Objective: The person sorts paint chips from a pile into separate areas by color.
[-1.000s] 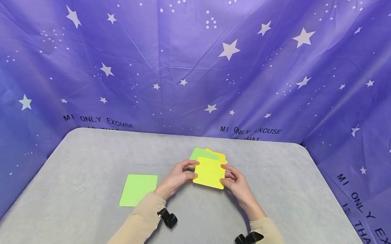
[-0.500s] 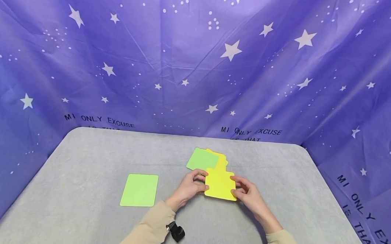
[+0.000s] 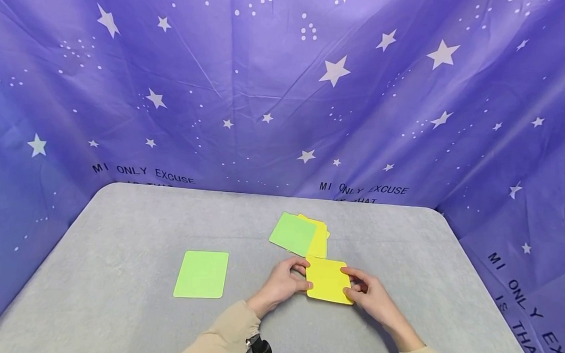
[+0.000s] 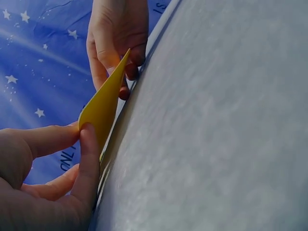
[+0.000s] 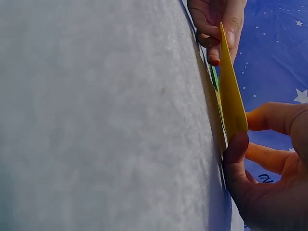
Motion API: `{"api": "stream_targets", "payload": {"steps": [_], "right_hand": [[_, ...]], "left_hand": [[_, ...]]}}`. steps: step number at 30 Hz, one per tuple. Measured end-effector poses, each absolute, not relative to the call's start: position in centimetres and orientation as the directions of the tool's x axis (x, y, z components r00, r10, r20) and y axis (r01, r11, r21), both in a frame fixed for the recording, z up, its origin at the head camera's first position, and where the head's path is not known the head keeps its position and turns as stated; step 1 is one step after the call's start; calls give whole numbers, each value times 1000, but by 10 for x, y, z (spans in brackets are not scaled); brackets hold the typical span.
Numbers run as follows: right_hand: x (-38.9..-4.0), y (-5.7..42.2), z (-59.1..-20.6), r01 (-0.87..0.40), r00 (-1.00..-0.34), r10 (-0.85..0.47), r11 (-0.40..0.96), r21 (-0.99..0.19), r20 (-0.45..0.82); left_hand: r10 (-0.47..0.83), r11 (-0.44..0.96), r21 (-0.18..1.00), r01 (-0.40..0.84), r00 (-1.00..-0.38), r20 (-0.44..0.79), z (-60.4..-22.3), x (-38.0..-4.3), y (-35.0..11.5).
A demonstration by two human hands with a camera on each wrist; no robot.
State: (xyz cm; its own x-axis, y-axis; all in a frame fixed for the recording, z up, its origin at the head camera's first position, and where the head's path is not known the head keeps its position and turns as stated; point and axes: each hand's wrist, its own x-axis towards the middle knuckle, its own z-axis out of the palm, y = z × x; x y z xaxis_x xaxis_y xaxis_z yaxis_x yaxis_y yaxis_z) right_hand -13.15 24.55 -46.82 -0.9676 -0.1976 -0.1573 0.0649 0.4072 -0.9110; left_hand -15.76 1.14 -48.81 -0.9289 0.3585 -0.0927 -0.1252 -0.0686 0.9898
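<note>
Both hands hold one yellow square card (image 3: pixel 328 281) with rounded corners, low over the table in the head view. My left hand (image 3: pixel 283 283) pinches its left edge, thumb at the near corner and index finger at the far one. On the opposite edge, my right hand (image 3: pixel 373 297) grips in the same way. The wrist views show the yellow card (image 4: pixel 103 108) tilted above the tabletop, between thumb and fingers. Just beyond the held card lies a small overlapping pile, a green card (image 3: pixel 293 233) on top of yellow cards (image 3: pixel 319 242).
A separate green card (image 3: pixel 201 274) lies flat on the grey table (image 3: pixel 131 232), left of the left hand. Purple star-patterned cloth (image 3: pixel 248 89) hangs behind the table and along its sides. A black wrist camera (image 3: pixel 260 350) sits on the left sleeve.
Both hands have drawn the yellow card toward the person and to the right, off the pile, uncovering the green and yellow cards there. The separate green card has stayed put.
</note>
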Motion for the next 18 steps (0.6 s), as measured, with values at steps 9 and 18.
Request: {"api": "stream_targets", "payload": {"steps": [9, 18], "right_hand": [[-127, 251, -465, 29, -960, -229, 484, -875, -159], [-128, 249, -462, 4, -971, -194, 581, -814, -143]], "left_hand": [[385, -30, 992, -122, -917, -101, -490, -151, 15], [375, -8, 989, -145, -918, -132, -490, -150, 17]]}}
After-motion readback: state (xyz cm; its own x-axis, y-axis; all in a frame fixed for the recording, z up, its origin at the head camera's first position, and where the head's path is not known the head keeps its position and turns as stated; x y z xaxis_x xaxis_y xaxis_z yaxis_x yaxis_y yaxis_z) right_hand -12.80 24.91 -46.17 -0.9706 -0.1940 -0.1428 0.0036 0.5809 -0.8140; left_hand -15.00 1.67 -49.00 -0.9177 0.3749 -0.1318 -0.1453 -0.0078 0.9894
